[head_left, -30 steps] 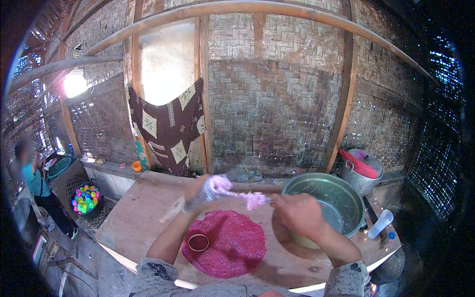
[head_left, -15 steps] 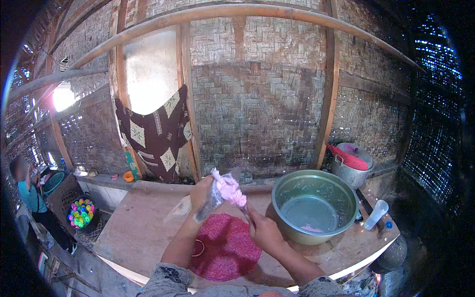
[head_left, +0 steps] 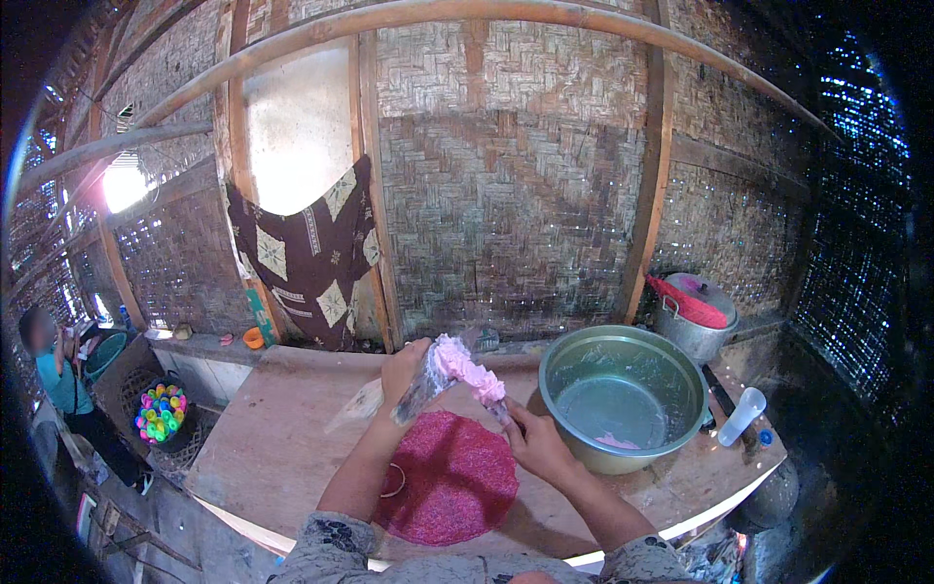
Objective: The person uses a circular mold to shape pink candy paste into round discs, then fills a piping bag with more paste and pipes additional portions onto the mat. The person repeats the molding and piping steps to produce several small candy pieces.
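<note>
My left hand (head_left: 401, 378) is closed around a clear plastic bag (head_left: 420, 391), held above the table. Soft pink cream (head_left: 465, 368) is heaped at the bag's mouth and stretches toward my right hand. A slim utensil (head_left: 500, 413), its end coated in cream, is gripped in my right hand (head_left: 540, 448); whether it is a spoon or a spatula is hidden. Under both hands lies a round, grainy red-pink disc (head_left: 457, 487). A thin pale ring (head_left: 393, 481) shows at its left side, beside my left forearm.
On the wooden table (head_left: 263, 428), a large green basin (head_left: 623, 389) with cream smears stands right. Beyond it are a lidded metal pot (head_left: 696, 326), a translucent bottle (head_left: 744, 414) and a blue cap (head_left: 766, 437). A person (head_left: 73, 399) stands far left, near a basket of colourful pieces (head_left: 161, 414).
My right hand and the utensil have shifted a little right. The cream now stretches out longer between bag and utensil, and the bag's mouth tilts more to the right.
</note>
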`<act>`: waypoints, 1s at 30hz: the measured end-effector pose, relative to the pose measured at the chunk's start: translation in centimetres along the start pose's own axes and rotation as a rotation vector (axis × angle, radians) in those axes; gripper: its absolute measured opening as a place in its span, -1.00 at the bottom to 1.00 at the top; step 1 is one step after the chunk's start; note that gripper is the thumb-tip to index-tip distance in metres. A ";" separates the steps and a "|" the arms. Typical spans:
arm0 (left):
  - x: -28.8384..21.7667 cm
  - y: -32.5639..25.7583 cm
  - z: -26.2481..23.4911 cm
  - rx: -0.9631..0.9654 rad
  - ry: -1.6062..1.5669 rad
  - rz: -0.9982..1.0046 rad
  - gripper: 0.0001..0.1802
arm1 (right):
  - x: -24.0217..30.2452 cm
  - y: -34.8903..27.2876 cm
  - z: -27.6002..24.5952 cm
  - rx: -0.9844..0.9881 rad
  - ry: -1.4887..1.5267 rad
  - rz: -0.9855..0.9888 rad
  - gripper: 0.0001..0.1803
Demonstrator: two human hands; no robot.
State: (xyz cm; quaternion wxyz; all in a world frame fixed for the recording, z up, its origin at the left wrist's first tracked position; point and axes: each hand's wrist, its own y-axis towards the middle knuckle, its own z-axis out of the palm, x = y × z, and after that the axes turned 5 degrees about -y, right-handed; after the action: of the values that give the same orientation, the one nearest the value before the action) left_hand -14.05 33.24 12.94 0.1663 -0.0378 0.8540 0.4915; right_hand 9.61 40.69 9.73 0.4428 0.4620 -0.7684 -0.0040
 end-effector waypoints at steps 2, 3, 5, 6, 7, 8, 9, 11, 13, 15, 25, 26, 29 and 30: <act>0.6 0.0 0.5 0.072 0.104 -0.059 -0.51 | -1.5 -0.5 1.1 -0.013 0.049 -0.050 -0.58; 1.0 0.2 0.7 0.108 0.155 -0.083 -0.50 | -2.7 -0.6 1.8 -0.035 0.087 -0.102 -0.60; 2.9 -0.3 1.2 0.052 0.136 -0.065 -0.48 | -3.2 -0.6 1.2 0.069 0.196 -0.040 -0.62; 3.8 -0.7 1.2 0.026 0.128 -0.063 -0.47 | -2.6 -0.8 -0.7 0.195 0.259 0.079 -0.63; 3.8 -0.7 0.8 0.013 0.086 -0.022 -0.47 | -2.3 -1.0 -2.9 0.311 0.314 0.202 -0.64; 3.6 -0.7 0.0 -0.003 0.050 0.016 -0.48 | -2.9 -1.2 -5.0 0.203 0.186 0.143 -0.64; 3.8 -0.9 -0.7 -0.021 0.014 0.048 -0.48 | -3.8 -1.3 -7.1 0.101 0.056 0.082 -0.64; 6.5 -2.1 -1.5 -0.016 -0.126 -0.024 -0.44 | -4.9 -1.2 -10.8 0.062 -0.498 0.254 -0.63; 7.2 -2.5 -1.6 -0.007 -0.409 -0.263 -0.43 | -8.6 -1.0 -12.6 0.261 -0.957 0.532 -0.60; 2.3 -0.5 -4.0 0.127 -0.482 -0.799 -0.49 | -14.2 -1.1 -12.8 0.456 -1.144 0.611 -0.58; 1.0 -0.9 -2.8 -0.142 -2.187 -0.599 -0.85 | -2.0 0.6 -1.5 0.565 0.533 0.019 -0.23; 0.6 -1.0 -1.0 -0.086 -2.283 -0.612 -0.86 | -2.8 0.3 1.1 0.667 0.860 0.253 -0.12; 0.9 -2.9 1.1 -0.008 -2.371 -0.682 -0.84 | 0.6 0.1 6.1 0.814 1.573 0.371 0.04; 1.1 -3.4 1.5 0.021 -2.393 -0.710 -0.82 | 1.6 0.0 6.5 0.813 1.750 0.313 0.06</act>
State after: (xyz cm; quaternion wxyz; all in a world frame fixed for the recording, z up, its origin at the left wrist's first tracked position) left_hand -13.91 32.86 9.10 0.9621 0.2059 0.1134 0.1385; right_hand 4.82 36.97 6.83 0.6592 0.3119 -0.1637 0.6644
